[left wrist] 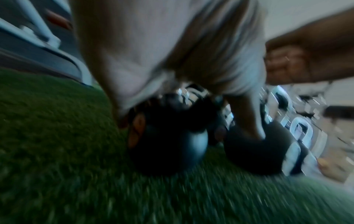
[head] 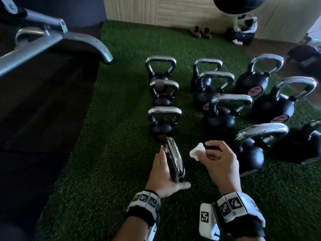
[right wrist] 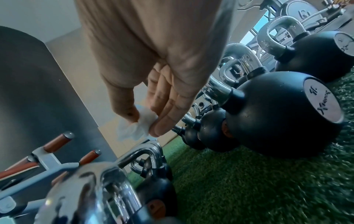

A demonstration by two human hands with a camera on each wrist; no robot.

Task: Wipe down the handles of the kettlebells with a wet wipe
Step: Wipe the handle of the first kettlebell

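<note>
Several black kettlebells with chrome handles stand in rows on green turf (head: 112, 171). The nearest one in the left row (head: 174, 154) shows its handle edge-on from above. My left hand (head: 171, 167) lies against its left side with the fingers straight and the thumb spread out below it. The left wrist view is blurred and shows that hand above a dark kettlebell (left wrist: 168, 148). My right hand (head: 205, 151) hovers just right of that handle and pinches a crumpled white wipe (head: 195, 152) between thumb and fingers (right wrist: 162, 127). The wipe (right wrist: 137, 127) hangs clear above the chrome handle (right wrist: 91, 189).
A larger kettlebell (head: 250, 153) stands close to my right hand. A grey metal machine frame (head: 52, 39) and dark floor (head: 43, 110) lie to the left of the turf. Small brown shoes (head: 201, 32) and a dark bag (head: 243, 32) sit by the wooden wall (head: 156, 9).
</note>
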